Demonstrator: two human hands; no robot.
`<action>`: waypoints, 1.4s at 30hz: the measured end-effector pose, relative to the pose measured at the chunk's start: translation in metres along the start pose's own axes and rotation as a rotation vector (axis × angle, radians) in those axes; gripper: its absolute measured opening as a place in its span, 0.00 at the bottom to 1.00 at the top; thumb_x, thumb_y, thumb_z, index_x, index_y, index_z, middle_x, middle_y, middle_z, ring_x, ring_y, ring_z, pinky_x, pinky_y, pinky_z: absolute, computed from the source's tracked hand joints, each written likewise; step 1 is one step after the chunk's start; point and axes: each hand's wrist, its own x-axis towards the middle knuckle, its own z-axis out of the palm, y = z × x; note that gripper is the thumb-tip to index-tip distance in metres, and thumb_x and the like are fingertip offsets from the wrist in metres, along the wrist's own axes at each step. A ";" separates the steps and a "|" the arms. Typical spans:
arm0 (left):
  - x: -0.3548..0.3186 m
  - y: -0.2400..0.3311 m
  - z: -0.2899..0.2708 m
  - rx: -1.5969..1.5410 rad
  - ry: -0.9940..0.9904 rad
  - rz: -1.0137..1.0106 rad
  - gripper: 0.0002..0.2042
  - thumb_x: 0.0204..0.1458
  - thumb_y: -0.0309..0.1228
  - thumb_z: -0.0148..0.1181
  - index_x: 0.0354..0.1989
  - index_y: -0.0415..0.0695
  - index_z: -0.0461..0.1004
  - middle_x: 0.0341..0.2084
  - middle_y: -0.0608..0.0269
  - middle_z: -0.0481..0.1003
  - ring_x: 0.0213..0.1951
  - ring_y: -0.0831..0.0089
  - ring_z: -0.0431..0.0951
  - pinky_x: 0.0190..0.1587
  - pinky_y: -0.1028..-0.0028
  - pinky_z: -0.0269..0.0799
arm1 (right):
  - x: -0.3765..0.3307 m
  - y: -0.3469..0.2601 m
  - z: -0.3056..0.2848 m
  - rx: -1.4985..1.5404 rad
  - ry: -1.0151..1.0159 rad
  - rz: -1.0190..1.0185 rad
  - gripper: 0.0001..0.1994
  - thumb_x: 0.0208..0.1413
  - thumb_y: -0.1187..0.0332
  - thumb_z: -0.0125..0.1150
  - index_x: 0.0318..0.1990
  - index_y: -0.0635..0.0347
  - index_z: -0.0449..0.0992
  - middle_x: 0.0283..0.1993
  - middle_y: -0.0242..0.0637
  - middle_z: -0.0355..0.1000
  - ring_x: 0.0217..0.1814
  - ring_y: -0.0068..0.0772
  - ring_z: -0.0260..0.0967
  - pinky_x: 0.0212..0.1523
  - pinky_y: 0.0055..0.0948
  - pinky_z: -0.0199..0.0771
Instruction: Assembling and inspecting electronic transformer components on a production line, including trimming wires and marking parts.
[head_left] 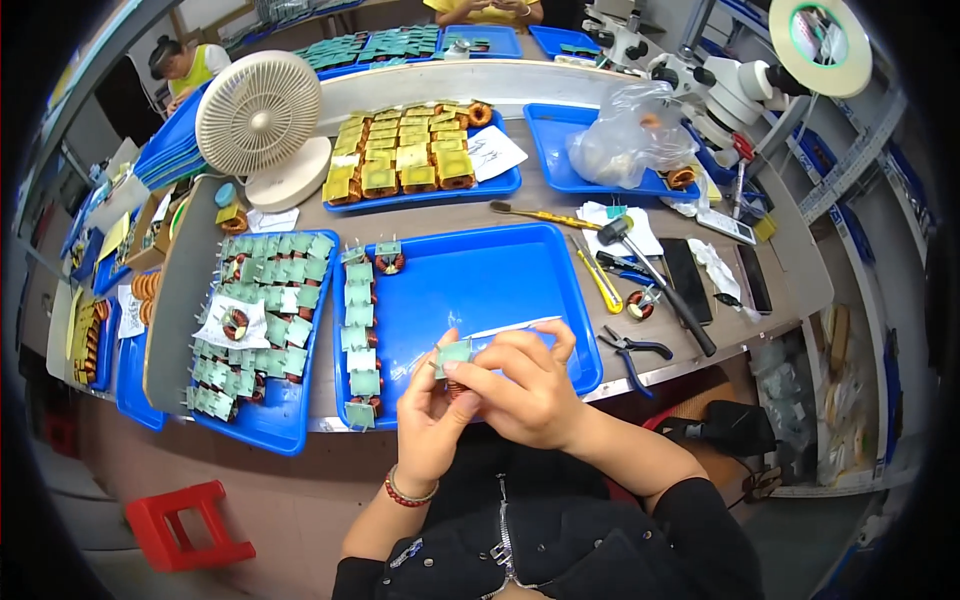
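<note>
Left hand and right hand pinch small coil with green tape together, above near edge of middle blue tray, close to body for fine fingerwork. Taped coils lined along tray's left edge.

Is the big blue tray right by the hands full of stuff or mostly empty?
Mostly empty. The blue tray holds only one column of green-tagged coils along its left side; the rest is bare blue plastic.

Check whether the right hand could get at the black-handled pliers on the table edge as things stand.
Probably yes: the pliers lie in the open just right of the blue tray, nothing over them, though the right hand currently holds a green-tagged coil.
</note>
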 end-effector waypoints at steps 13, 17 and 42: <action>0.001 0.008 0.008 -0.350 -0.165 0.003 0.26 0.53 0.42 0.52 0.55 0.48 0.49 0.43 0.45 0.70 0.44 0.52 0.75 0.45 0.58 0.73 | 0.003 0.013 -0.025 0.322 0.037 0.158 0.29 0.27 0.56 0.73 0.42 0.57 0.75 0.40 0.34 0.69 0.42 0.37 0.63 0.43 0.35 0.56; 0.006 -0.001 0.008 -0.402 -0.165 -0.005 0.24 0.54 0.41 0.52 0.52 0.45 0.51 0.43 0.42 0.70 0.44 0.50 0.75 0.44 0.61 0.74 | -0.003 0.018 -0.015 0.266 0.067 0.139 0.27 0.28 0.56 0.70 0.42 0.55 0.76 0.40 0.31 0.70 0.42 0.34 0.62 0.43 0.35 0.54; 0.002 -0.002 0.019 -0.535 -0.053 -0.198 0.36 0.55 0.54 0.43 0.63 0.40 0.45 0.36 0.54 0.68 0.32 0.69 0.69 0.31 0.75 0.63 | -0.051 0.042 -0.031 0.272 0.058 0.189 0.30 0.35 0.52 0.69 0.47 0.58 0.73 0.43 0.36 0.69 0.44 0.38 0.64 0.46 0.35 0.60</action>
